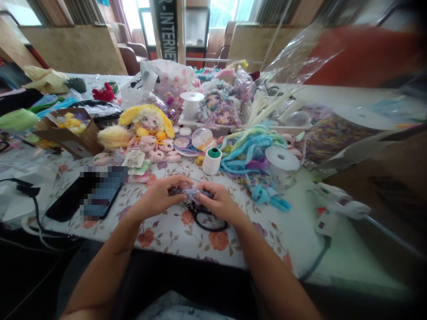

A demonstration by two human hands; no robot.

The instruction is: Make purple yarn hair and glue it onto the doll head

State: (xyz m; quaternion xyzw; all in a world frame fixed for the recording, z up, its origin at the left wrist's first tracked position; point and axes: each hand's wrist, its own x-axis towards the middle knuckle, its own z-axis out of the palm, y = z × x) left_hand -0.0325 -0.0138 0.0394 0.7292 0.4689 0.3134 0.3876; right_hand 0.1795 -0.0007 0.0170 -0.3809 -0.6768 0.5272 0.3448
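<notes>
Between my left hand [162,195] and my right hand [218,202] is a small bunch of fluffy greyish-purple yarn [191,192]. Both hands are closed on it, fingers bent and thumbs meeting near the middle. Some of the bunch is hidden behind the fingers. Just below my right hand, black-handled scissors [213,230] lie on the flowered tablecloth [160,240]; their blades are covered by the hands. A white thread cone [211,166] with a green top stands a little beyond my fingers.
Phones [108,195] lie to the left. Doll heads [156,154], a yellow-eared doll [148,120], an open cardboard box [71,133] and blue-green yarn [240,149] crowd the back. A white spool [282,158] and a glue gun [340,198] are at the right.
</notes>
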